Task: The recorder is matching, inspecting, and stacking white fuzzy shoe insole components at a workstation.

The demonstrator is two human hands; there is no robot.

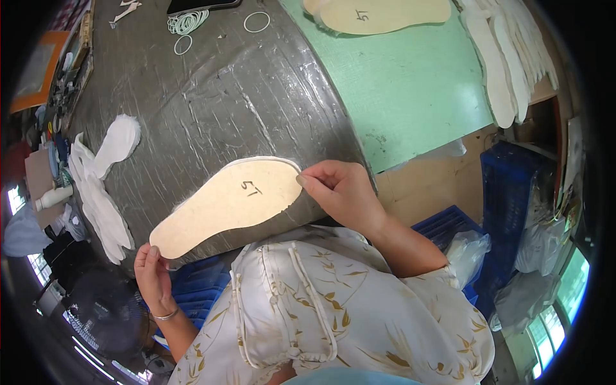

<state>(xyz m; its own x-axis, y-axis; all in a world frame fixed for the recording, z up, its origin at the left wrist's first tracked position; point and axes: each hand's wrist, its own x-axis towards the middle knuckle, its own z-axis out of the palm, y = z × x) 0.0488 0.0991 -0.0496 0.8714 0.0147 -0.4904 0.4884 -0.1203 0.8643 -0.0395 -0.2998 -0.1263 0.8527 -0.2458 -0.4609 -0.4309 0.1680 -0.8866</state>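
A tan cardboard insole (224, 205) with a handwritten mark lies on the grey plastic-wrapped table (224, 109), on top of a white fuzzy layer that shows at its edge. My right hand (340, 192) pinches the insole's heel end with thumb and fingers. My left hand (153, 273) grips the toe end at the table's near edge. The insole lies flat between both hands.
A row of white insole-shaped pieces (96, 192) lies at the table's left. More tan insoles (385, 14) rest on a green board (410, 90), white ones (507, 58) at its right. White rings (256, 22) sit far back. Blue crates (507, 192) stand at the right.
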